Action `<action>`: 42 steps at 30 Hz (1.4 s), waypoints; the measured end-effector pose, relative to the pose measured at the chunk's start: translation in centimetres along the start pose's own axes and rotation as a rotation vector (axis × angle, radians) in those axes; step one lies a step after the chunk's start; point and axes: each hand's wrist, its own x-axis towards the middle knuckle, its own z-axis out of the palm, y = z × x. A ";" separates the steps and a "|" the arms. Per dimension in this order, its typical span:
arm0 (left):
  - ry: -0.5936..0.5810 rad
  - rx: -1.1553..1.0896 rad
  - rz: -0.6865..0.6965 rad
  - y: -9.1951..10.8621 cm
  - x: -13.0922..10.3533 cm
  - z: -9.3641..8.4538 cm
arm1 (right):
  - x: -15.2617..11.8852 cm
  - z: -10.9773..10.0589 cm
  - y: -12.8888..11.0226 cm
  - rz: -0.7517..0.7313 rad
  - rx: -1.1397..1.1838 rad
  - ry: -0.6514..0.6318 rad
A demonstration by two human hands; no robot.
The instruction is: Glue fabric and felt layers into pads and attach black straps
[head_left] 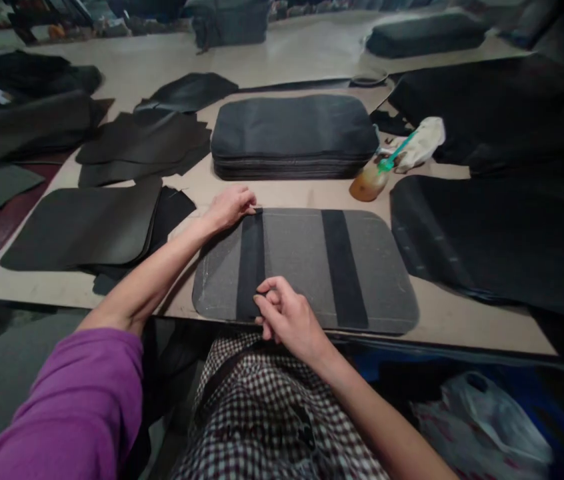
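A grey rounded-corner panel (295, 267) lies flat at the table's near edge, with two black strips running across it. My left hand (233, 205) is at the far end of the left black strip (251, 267), fingers curled and closed at its tip. Lower down, my right hand (289, 313) has thumb and fingertips pinched at the same strip's right edge, close to the panel's near edge. The right black strip (345, 267) lies flat, touched by neither hand. The undersides of both hands' fingertips are partly hidden.
Behind the panel stands a stack of black panels (292, 133). A small container of amber stuff (369, 183) with a green-handled brush (397, 153) sits right of it, beside a whitish crumpled cloth (425, 143). Dark sheets (502, 233) lie right; more dark panels (82, 227) lie left.
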 end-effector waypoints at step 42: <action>-0.091 0.345 0.016 5.2 -4.1 -0.9 | 0.4 1.0 0.0 -0.066 -0.529 -0.107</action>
